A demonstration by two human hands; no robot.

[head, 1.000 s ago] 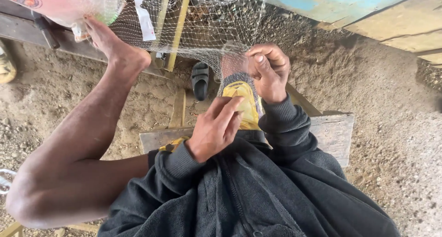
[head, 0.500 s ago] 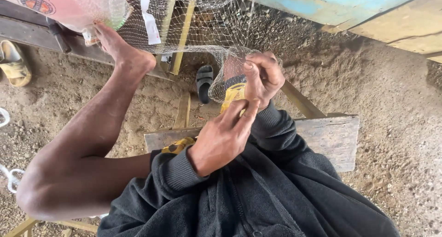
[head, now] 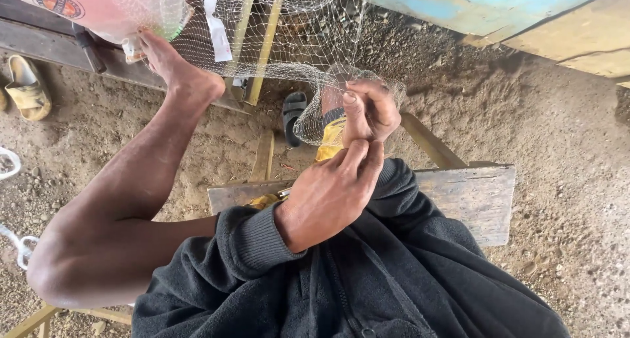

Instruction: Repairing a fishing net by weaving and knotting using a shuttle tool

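Above the wooden bench (head: 472, 200): fishing net (head: 289, 42), light, limp, snag-prone; left hand (head: 331, 193) and right hand (head: 367, 108) fingers pinched on its bunched edge.

**Colours under the net**

The net (head: 275, 42) is pale white mesh, a fine diamond pattern of thin threads. The tool (head: 330, 136) wrapped in it is yellow. The jacket (head: 367, 279) is dark charcoal grey with ribbed cuffs. The bench (head: 472, 197) is weathered grey wood. The sandal (head: 293, 115) on the ground is black, and the other sandal (head: 26, 87) is yellowish tan. The bag (head: 98, 10) is pink and white. The board (head: 459, 0) is chipped light blue. The ground (head: 564, 128) is brown-grey speckled dirt.
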